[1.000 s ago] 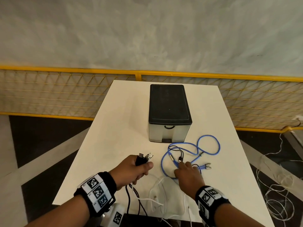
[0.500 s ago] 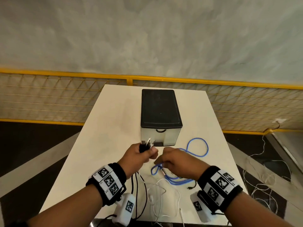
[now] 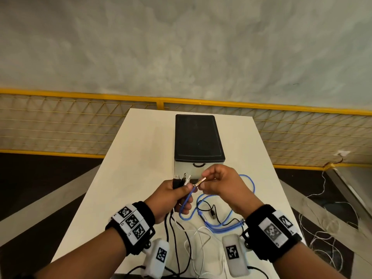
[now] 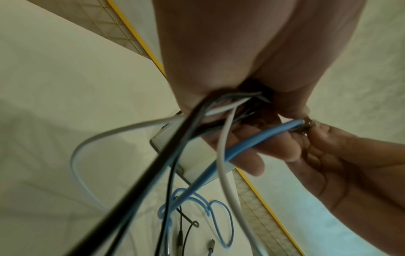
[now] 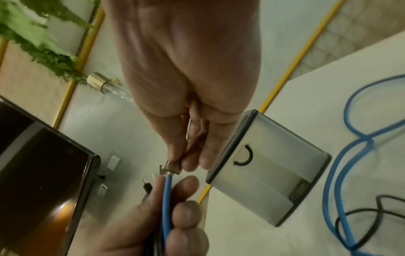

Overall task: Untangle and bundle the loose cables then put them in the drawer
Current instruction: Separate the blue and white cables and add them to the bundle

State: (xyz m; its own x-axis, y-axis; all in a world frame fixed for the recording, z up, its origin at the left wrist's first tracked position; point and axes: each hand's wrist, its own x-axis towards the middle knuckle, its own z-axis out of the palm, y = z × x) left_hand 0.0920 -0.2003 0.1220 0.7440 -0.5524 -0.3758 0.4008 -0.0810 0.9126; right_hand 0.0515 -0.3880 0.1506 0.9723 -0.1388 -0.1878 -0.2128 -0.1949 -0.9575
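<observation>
White table (image 3: pixel 141 158), drawer box (image 3: pixel 198 137) shut: blue cable (image 3: pixel 249 184) end's now been lifted, pinched by right hand (image 3: pixel 221 182), fed to plug bunch (image 3: pixel 181 179) gripped in left hand (image 3: pixel 171 196).

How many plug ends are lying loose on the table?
3 visible: a silver plug on the blue cable, a black plug just right of it, another plug by the right wristband. Wrists may hide more.
</observation>
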